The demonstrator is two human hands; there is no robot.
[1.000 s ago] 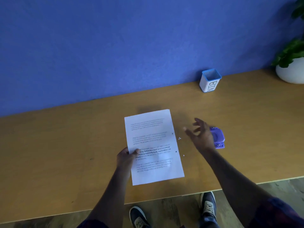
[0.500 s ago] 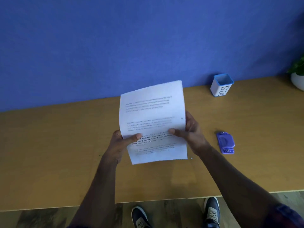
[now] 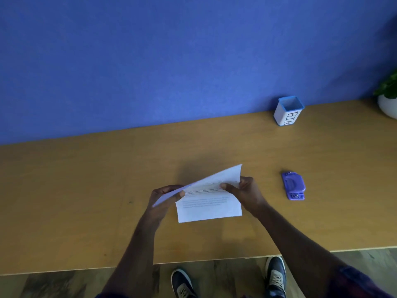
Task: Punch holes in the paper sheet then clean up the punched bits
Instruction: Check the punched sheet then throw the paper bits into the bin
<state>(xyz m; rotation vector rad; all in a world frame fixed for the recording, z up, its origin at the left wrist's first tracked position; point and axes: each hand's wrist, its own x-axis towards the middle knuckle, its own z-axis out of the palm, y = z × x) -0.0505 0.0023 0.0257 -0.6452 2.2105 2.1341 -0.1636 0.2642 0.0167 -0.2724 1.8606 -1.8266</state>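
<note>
Left hand: your left hand [image 3: 166, 195] is holding the left edge of the paper sheet [image 3: 209, 208], with its fingers curled behind the page and the thumb lying on the front.
Paper sheet: you are holding it up over the middle of the counter [image 3: 64, 201]; the top half is bending over toward you and the bottom half is hanging down with the printed lines facing you.
Right hand: your right hand [image 3: 247, 193] is pinching the right edge of the sheet, thumb in front and fingers curled behind.
Punched bits: they are too small to make out here.
Hole punch: the purple hole punch [image 3: 293, 185] is lying flat on the counter, near your right hand but not touching it.
Bin: the little white cup with the blue rim, marked BIN [image 3: 287, 111], is standing at the back by the blue wall [image 3: 171, 61], well apart from the sheet.
Plant: a white pot with green leaves [image 3: 388, 97] is sitting at the far right edge.
Floor: your two shoes [image 3: 182, 283] are showing below the counter's front edge.
</note>
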